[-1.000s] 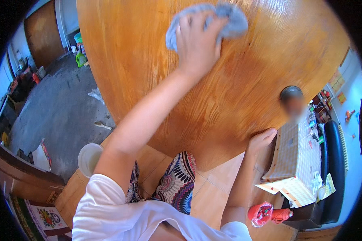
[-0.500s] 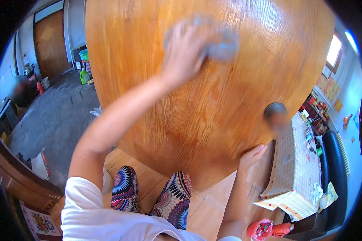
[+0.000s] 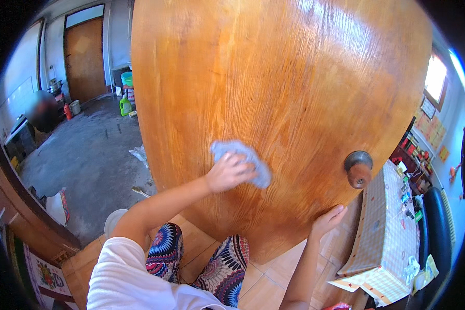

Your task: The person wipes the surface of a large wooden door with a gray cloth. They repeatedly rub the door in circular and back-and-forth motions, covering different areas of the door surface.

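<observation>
A large brown wooden door with visible grain fills the middle of the head view. My left hand presses a crumpled grey-blue cloth against its face, somewhat below the middle, and is slightly blurred. At the door's lower right edge, my right hand holds on; part of its grip is hidden. Above that hand sits a round brown doorknob on a dark metal base, touched by neither hand.
Right of the door stands a table with a checked tablecloth, beside a black chair. On the left, a grey floor leads to another brown door; a green bottle stands there. A dark wooden frame runs along the near left.
My left hand has swept the cloth down the door from its upper part. My right hand stays at the edge. The view has shifted slightly, and the doorknob now shows more sharply.
</observation>
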{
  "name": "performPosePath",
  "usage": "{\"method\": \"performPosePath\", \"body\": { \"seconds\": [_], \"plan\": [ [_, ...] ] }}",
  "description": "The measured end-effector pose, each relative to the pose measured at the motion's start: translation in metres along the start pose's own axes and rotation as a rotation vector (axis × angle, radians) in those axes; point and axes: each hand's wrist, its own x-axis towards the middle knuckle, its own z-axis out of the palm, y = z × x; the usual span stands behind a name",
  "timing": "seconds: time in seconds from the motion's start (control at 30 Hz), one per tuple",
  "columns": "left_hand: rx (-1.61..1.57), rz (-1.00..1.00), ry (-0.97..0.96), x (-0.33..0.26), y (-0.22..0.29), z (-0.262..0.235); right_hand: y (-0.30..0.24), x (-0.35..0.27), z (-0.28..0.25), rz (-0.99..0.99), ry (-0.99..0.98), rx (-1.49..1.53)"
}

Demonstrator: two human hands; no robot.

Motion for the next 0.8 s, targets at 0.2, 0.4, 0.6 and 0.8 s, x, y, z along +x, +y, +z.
{"method": "performPosePath", "body": {
  "seconds": [0.2,0.4,0.6,0.8],
  "plan": [
    [0.118,-0.161,0.059,0.067,-0.041,-0.026,0.002,0.002,0.003,-0.029,0.063,-0.044],
    [0.151,-0.232,0.655,0.275,-0.149,-0.108,0.000,0.004,0.001,-0.060,0.037,-0.030],
    [0.151,-0.313,0.532,0.204,-0.105,-0.070,0.002,0.000,0.001,-0.053,0.095,-0.072],
    [0.040,0.028,-0.048,-0.002,-0.026,-0.018,0.008,0.001,0.003,-0.053,0.067,-0.063]
  ]
}}
